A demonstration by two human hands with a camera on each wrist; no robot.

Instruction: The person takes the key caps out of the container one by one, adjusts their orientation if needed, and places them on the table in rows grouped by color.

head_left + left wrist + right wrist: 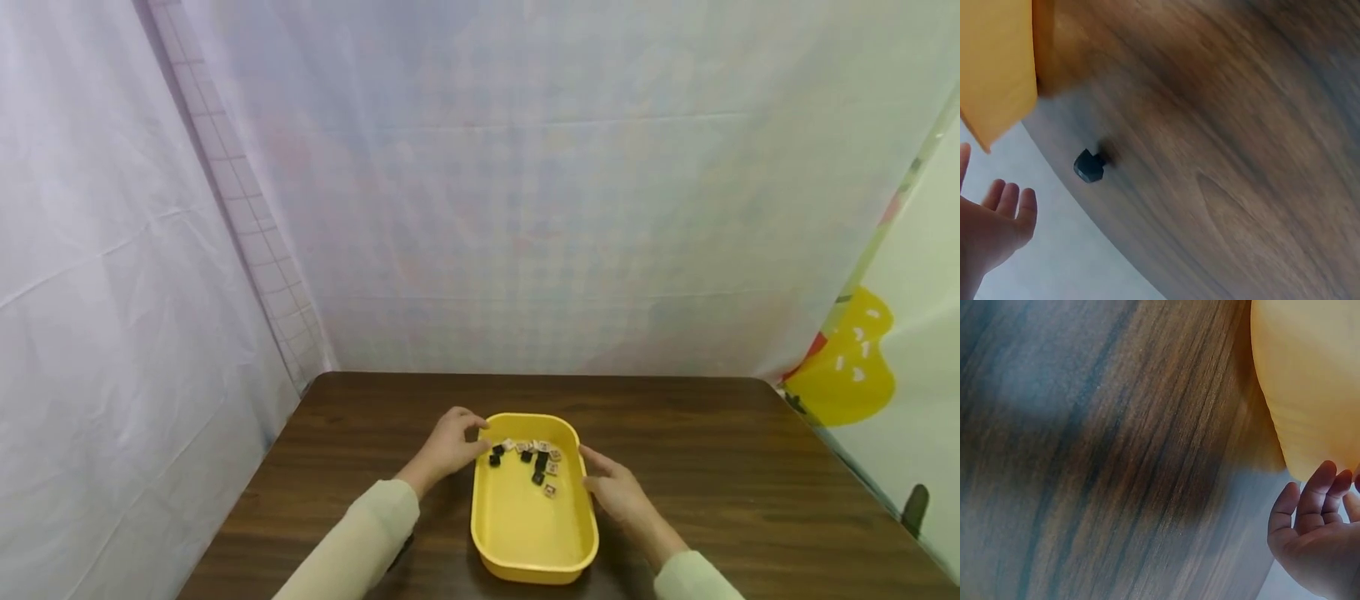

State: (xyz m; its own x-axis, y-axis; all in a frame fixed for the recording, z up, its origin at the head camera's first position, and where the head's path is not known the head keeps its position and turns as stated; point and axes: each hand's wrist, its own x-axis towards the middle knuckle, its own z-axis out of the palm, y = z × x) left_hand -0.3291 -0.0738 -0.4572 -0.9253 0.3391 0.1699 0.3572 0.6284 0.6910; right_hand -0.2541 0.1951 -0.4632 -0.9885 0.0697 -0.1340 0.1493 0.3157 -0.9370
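A yellow rectangular tray (525, 533) with rounded corners sits on the table between both hands. Toward its far end lie several small black cubes (538, 477) and several small whitish square pieces with dark marks (551, 491). At the tray's far left rim is my left hand (450, 446), its thumb and fingers spread apart at the edge; the left wrist view shows those fingers (1027, 209) loosely bent with nothing between them. My right hand (621, 496) is along the right side, fingertips at the rim. In the right wrist view its extended fingers (1316, 494) meet the tray's edge.
The dark wood-grain table (712, 467) extends around the tray. A small black knob-shaped object (1089, 166) lies on it, seen in the left wrist view. Pale curtains (525, 208) hang behind the table and at both sides.
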